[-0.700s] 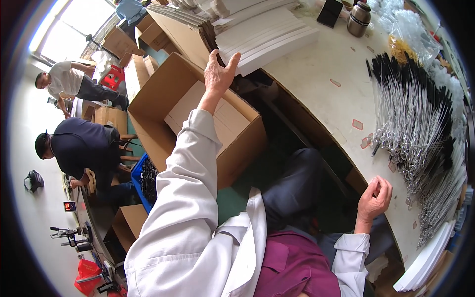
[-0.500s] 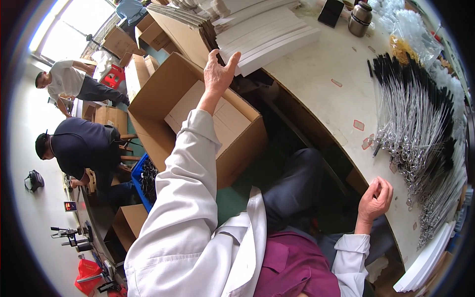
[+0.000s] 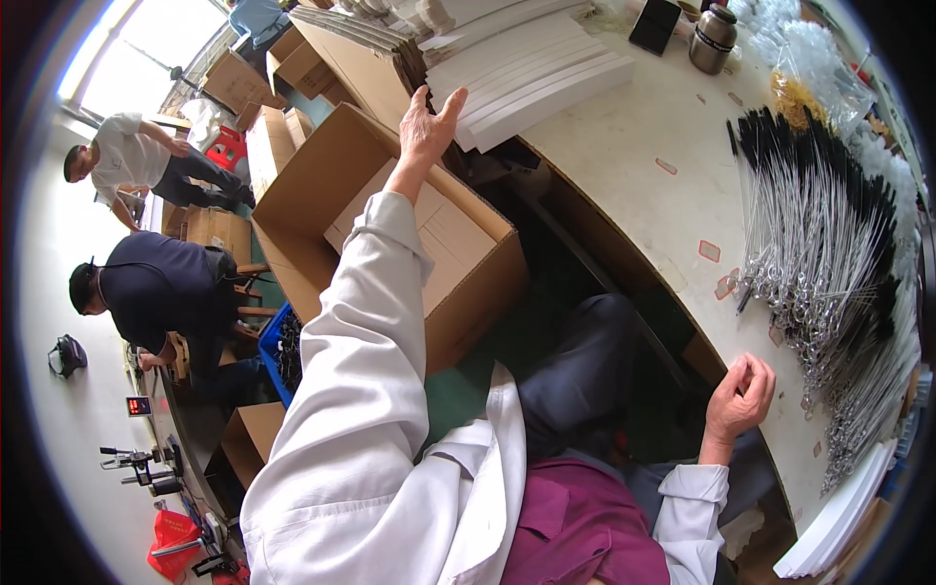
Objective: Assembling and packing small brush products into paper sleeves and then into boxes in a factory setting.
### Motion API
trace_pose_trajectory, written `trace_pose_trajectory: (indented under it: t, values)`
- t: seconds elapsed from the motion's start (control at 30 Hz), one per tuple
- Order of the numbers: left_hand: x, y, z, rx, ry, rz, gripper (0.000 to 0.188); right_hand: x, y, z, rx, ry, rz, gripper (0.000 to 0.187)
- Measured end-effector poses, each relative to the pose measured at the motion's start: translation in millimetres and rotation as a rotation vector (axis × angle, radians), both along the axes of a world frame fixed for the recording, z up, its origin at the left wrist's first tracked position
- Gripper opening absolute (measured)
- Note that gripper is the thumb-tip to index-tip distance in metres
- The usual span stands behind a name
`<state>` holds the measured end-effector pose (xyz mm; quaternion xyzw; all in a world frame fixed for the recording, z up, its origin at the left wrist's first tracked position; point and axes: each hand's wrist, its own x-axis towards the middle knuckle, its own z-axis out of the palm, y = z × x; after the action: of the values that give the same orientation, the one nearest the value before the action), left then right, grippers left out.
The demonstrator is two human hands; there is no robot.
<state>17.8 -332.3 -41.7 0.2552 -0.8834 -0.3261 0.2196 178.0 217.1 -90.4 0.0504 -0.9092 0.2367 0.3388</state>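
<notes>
Left grip (image 3: 426,133) spread, empty, near 1 carton (image 3: 478,281); right grip (image 3: 738,400) half-curled, contents unclear.

We see the carton (image 3: 475,297) left of the tabletop (image 3: 624,175). On this tabletop are the stack of flat pieces (image 3: 546,97) at far left, the phone (image 3: 654,25) beside the flask (image 3: 713,41), and the wire pieces (image 3: 804,219) at right.

Daylight floods in through the tall, washed-out glass window (image 3: 136,58) at my upper left, brightening my off-white, smooth tabletop (image 3: 624,136); underneath, deep shadow swallows detail. The thin silvery wires with black ends (image 3: 804,219) glint. Nearby things look sharp to me, but straight edges bow toward a black, blue-fringed rim.
</notes>
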Motion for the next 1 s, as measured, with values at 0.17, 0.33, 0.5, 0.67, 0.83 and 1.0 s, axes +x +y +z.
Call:
trace_pose_trajectory:
  t: [0.17, 0.33, 0.5, 0.67, 0.83, 1.0]
  values:
    - [-3.4, -4.8, 0.0, 0.027, -0.019, 0.002, 0.108, -0.8, -0.5, -0.6, -0.002, -0.004, -0.007, 0.006]
    - [-0.4, -6.4, 1.0, 0.026, -0.010, -0.008, 0.106, -2.1, -1.3, -0.9, -0.002, 0.005, -0.001, 0.006]
    - [3.5, -14.6, 2.1, 0.068, 0.010, -0.001, 0.103, -0.9, -1.1, -2.5, 0.006, -0.004, 0.001, 0.006]
    - [-29.6, -16.3, -14.8, -0.168, 0.045, -0.017, 0.087, 9.7, 6.1, -3.0, 0.026, 0.010, -0.049, 0.006]
    - [34.6, -80.4, 5.1, -0.259, 0.546, -0.190, 0.036, -9.9, -23.7, 11.6, 0.024, 0.110, 0.026, 0.005]
    - [65.4, 135.2, 34.7, -0.055, 0.343, -0.470, 0.034, 1.2, 4.2, 19.8, -0.167, 0.024, 0.026, 0.006]
